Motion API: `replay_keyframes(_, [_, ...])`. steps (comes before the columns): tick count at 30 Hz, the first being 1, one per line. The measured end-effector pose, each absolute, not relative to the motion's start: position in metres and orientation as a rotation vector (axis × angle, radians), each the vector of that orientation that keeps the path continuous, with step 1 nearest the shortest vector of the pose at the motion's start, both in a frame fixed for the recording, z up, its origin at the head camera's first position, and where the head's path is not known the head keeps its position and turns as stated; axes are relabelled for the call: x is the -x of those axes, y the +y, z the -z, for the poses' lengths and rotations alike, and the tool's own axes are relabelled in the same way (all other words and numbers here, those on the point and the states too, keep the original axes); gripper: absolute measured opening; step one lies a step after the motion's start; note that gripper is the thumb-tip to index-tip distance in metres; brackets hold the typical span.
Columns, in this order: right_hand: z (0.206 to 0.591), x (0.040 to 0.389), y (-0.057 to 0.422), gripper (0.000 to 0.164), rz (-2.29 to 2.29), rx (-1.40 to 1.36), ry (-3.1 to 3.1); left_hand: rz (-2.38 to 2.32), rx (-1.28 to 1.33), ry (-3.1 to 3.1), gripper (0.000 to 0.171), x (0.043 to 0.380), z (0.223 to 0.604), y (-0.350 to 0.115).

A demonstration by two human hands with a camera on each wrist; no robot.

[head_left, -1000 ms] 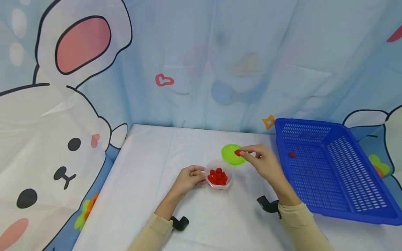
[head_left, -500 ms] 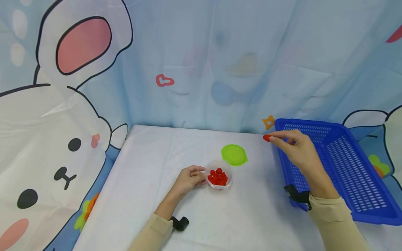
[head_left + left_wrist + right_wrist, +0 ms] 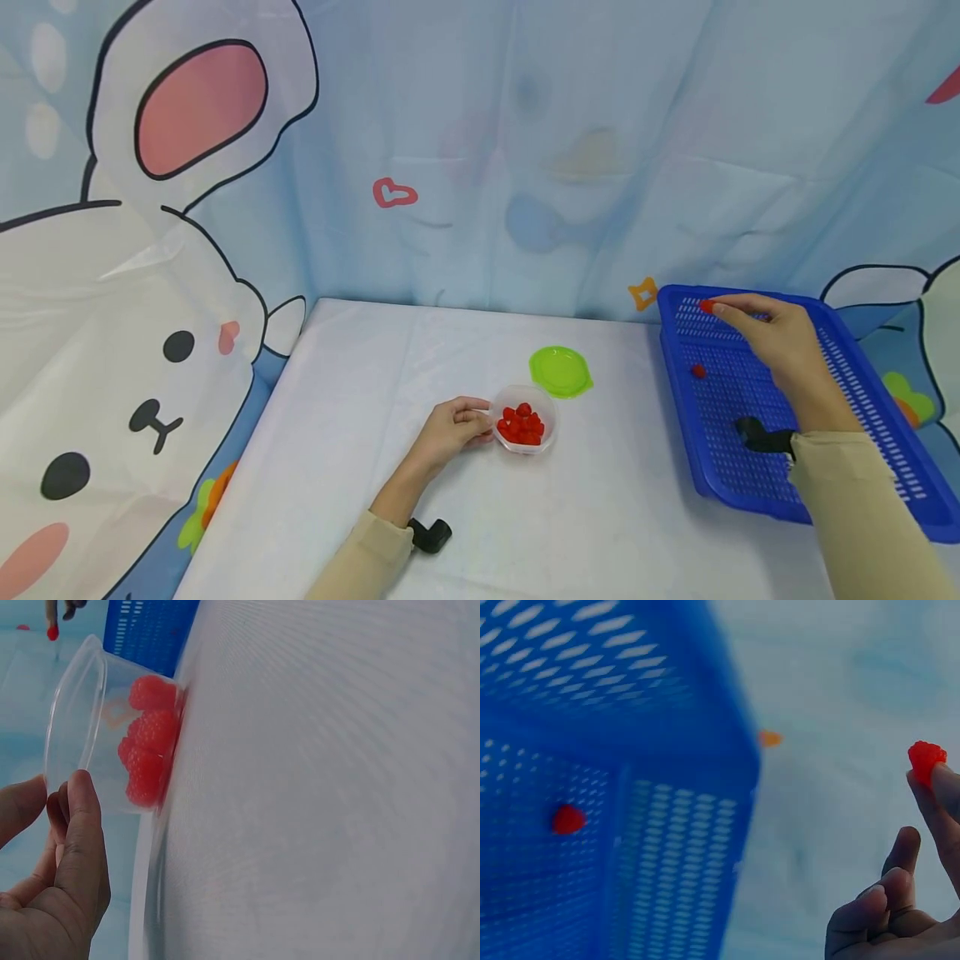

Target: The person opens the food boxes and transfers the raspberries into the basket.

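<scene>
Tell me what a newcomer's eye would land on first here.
Likely the big cartoon rabbit on the backdrop at left, then the bright blue basket at right. Next would come a red raspberry pinched by the right hand near the basket, another inside it, and a pile of raspberries in the clear tub the left hand holds.

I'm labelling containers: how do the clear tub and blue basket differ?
The tub is clear and small; the basket is blue and much larger. The tub's visible walls are solid, the basket's perforated. The tub holds several red berries; the basket shows one. Both are open-topped.
</scene>
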State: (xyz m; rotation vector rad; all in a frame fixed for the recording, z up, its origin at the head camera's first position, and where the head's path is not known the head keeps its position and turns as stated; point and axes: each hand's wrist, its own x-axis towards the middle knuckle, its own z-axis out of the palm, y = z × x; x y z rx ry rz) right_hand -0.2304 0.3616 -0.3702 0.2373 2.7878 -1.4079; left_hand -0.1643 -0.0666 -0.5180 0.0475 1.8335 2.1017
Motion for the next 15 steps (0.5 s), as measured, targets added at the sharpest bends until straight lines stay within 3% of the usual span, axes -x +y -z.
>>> replay_keyframes(15, [0.441,0.262,0.417,0.072,1.404,-0.361,2.735,-2.102,-0.029,1.837,0.030,0.164,0.518,-0.065])
